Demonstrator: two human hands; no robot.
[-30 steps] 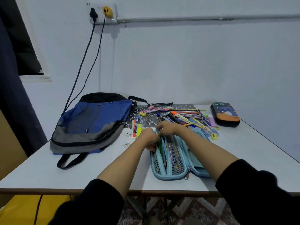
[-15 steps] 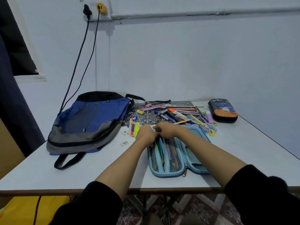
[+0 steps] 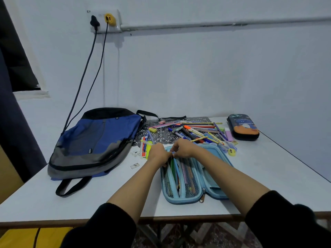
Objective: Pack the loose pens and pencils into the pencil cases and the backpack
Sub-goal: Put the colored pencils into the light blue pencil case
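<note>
An open light-blue pencil case (image 3: 192,185) lies near the table's front edge, with several pens under its mesh flaps. My left hand (image 3: 157,153) and my right hand (image 3: 183,149) meet at the case's far end. Their fingers are curled and pinch there, at the top of the mesh divider and the pen ends. What lies exactly between the fingertips is hidden. A pile of loose pens and pencils (image 3: 195,130) lies just behind the hands on a dark patterned mat. The blue and grey backpack (image 3: 95,142) lies flat at the left. A dark zipped pencil case (image 3: 242,127) sits at the back right.
A yellow highlighter and a ruler (image 3: 146,146) lie left of my left hand. A yellow sharpener (image 3: 232,152) and erasers lie by the pile. Two cables (image 3: 86,72) hang from the wall socket to behind the backpack. The table (image 3: 268,176) edge runs diagonally at the right.
Both hands stay together at the far end of the light-blue case, working with small finger movements. The head camera has shifted a little.
</note>
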